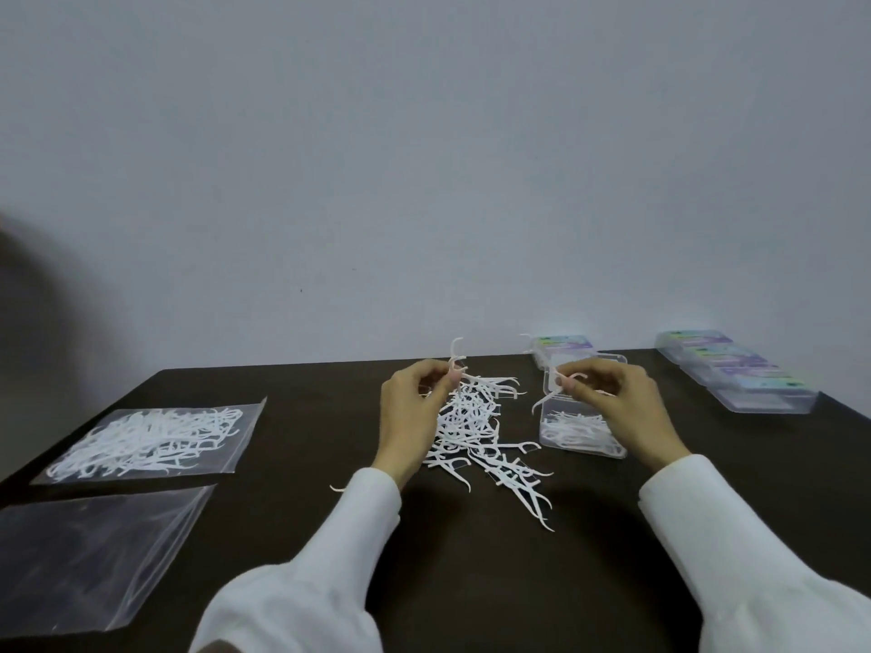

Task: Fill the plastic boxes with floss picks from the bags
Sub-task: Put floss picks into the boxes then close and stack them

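Each pinching a single floss pick, the left hand (414,407) above the centre-frame pile (476,431) and the right hand (612,398) over the open box (582,433) risk flicking picks off-target, since such fingertip holds slip easily.

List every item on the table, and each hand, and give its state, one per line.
Left hand: pinching a pick above the pile.
Right hand: pinching a pick over the open box.
Open box: lid up, partly filled with picks.
Pile: loose on the table.
Full bag: flat, holding picks.
Empty bag: flat, nothing visible inside.
Row of boxes: lids closed.
Box behind: closed.
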